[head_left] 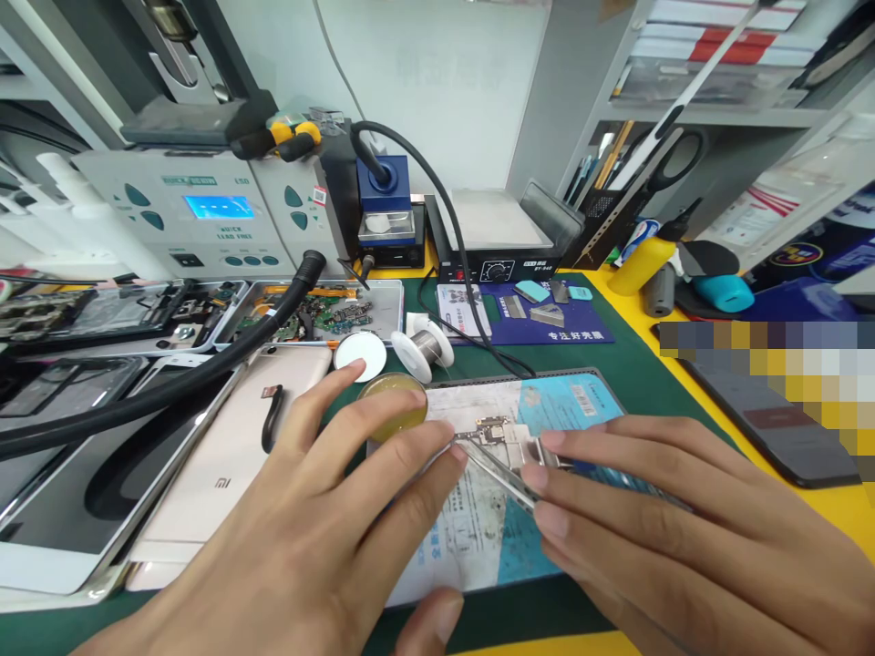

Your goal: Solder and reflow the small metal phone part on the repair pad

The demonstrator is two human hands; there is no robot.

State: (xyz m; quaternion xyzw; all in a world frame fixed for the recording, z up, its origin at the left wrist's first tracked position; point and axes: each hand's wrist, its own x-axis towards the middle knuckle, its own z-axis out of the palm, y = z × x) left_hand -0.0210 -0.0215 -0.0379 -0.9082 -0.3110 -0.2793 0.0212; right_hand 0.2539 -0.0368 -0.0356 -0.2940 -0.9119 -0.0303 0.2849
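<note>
Two bare hands worked low over a cluttered green bench (615, 364). The left hand (307, 538) lay spread, palm down, its fingertips resting at the near end of a small circuit board (496, 437); whether they pinched it could not be told. The right hand (684, 528) reached in from the other side with fingers held straight and close together, pinching a thin pair of tweezers (502, 474) that slanted toward the board. The board lay near the middle of a pale, printed work mat (478, 528), just in front of both hands.

Beside the left fingertips sat a round tin of amber paste (393, 408). Behind it stood a spool of solder wire (422, 351) and a white round lid (360, 353). To the left lay a rose-gold phone (225, 456), back upward, with a thick black hose (205, 374) crossing above it. A grey soldering station (198, 219) with a lit blue screen stood at the back.

Handling such a small board seemed to call for a steady hold from the left hand while the tweezer tips worked lightly, since a slip could scratch or bend the fine parts. Keeping sleeves and knuckles clear of the open paste tin looked wise too.
</note>
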